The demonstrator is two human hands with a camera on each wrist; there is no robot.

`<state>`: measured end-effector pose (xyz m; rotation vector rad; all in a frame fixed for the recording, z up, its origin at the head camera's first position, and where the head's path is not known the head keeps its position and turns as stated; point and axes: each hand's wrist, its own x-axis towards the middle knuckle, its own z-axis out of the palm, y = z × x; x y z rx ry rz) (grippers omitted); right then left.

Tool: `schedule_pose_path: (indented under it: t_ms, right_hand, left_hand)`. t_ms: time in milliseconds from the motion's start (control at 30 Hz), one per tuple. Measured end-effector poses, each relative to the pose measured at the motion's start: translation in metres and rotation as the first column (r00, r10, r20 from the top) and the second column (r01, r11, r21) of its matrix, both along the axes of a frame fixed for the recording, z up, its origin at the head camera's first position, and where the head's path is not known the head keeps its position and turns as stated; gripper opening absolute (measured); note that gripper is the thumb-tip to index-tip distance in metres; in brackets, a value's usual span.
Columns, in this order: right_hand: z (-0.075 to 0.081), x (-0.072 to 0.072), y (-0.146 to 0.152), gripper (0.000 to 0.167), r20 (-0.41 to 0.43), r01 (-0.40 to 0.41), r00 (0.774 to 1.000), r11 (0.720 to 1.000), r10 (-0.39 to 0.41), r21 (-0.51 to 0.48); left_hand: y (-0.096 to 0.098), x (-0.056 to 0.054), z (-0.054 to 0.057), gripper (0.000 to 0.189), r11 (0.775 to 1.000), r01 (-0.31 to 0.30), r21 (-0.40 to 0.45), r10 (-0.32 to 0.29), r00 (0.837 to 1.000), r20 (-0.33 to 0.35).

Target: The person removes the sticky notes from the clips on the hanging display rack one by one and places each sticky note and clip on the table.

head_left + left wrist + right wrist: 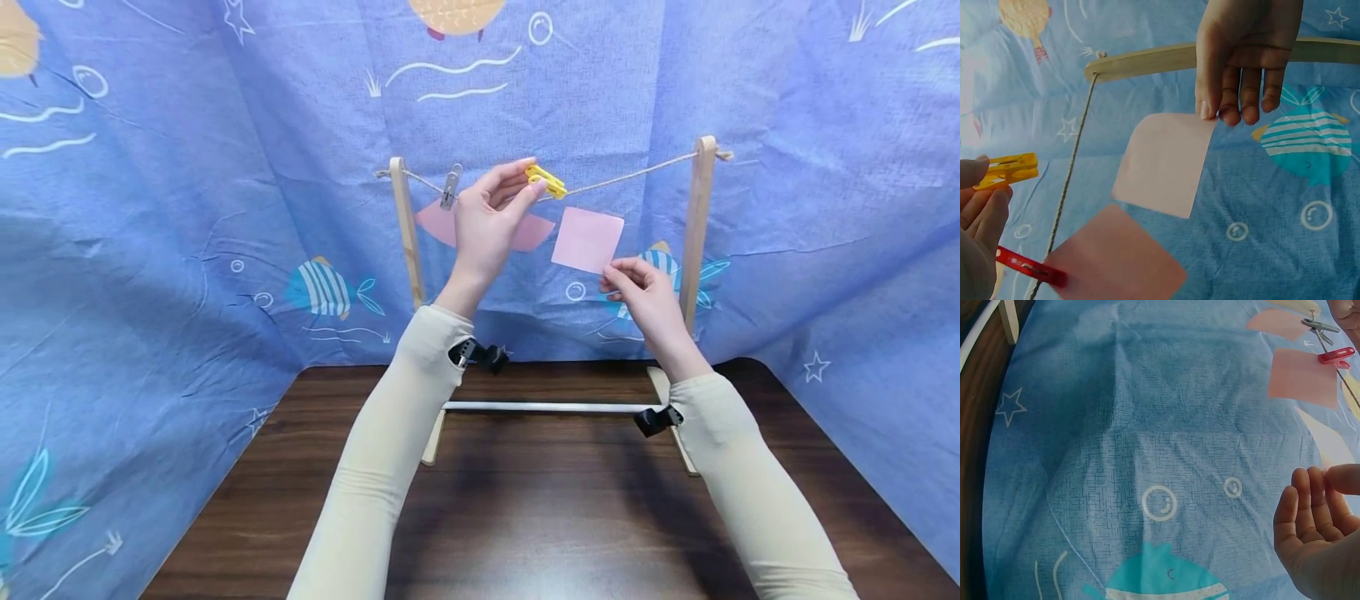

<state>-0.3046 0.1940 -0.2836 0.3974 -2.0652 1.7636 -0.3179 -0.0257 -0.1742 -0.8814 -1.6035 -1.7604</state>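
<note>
My left hand [486, 218] pinches a yellow clothespin [547, 182] between thumb and fingertips, close to the rope [633, 174]. Lower and to the right, my right hand [647, 296] pinches a light pink square sheet of paper [588, 240] by its bottom right corner. The sheet's upper edge is just below the rope. Two darker pink sheets hang from the rope. A grey clip [451, 187] holds the left sheet [432, 222]. In the left wrist view, a red clothespin [1032, 267] grips the other sheet [1119, 256], which my left hand partly hides in the head view.
The rope runs between a left wooden post [407, 233] and a right wooden post [699, 225]. A white rod [555, 407] joins their feet on the dark wooden table [540, 517]. A blue patterned cloth [330, 150] hangs behind.
</note>
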Motion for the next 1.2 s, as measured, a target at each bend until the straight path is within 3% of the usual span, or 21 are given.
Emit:
schedule_pose_path:
  t_ms: [133, 333, 500, 733, 867, 1067, 1200]
  right_hand:
    - [0.000, 0.008, 0.004, 0.033, -0.023, 0.003, 1.000, 1.000, -0.003, -0.005]
    - [-0.001, 0.019, 0.012, 0.026, -0.054, 0.017, 0.998, 1.000, -0.018, -0.010]
    - [-0.002, 0.027, 0.019, 0.023, -0.041, 0.028, 0.999, 1.000, -0.028, -0.009]
    - [-0.004, 0.042, 0.035, 0.024, -0.066, 0.072, 0.995, 0.995, -0.076, -0.064]
    - [-0.005, 0.050, 0.047, 0.027, -0.055, 0.108, 0.992, 0.991, -0.112, -0.076]
    - [-0.007, 0.057, 0.064, 0.017, -0.099, 0.064, 0.991, 0.979, -0.084, -0.195]
    - [-0.009, 0.061, 0.077, 0.012, -0.123, 0.096, 0.984, 0.964, -0.129, -0.249]
  left_hand:
    - [-0.008, 0.007, 0.004, 0.034, 1.000, -0.024, -0.017, 0.024, 1.000, -0.016]
    - [-0.024, 0.018, 0.010, 0.035, 1.000, 0.002, -0.009, -0.003, 1.000, -0.017]
    - [-0.045, 0.023, 0.009, 0.037, 0.999, -0.041, 0.018, 0.042, 0.997, -0.064]
    - [-0.083, 0.027, 0.001, 0.039, 0.990, -0.143, 0.010, 0.143, 0.985, -0.097]
    - [-0.105, 0.030, -0.006, 0.039, 0.981, -0.195, -0.002, 0.195, 0.978, -0.081]
    - [-0.138, 0.038, -0.020, 0.039, 0.967, -0.255, -0.015, 0.254, 0.966, -0.050]
    - [-0.160, 0.044, -0.030, 0.038, 0.950, -0.309, -0.036, 0.308, 0.951, -0.033]
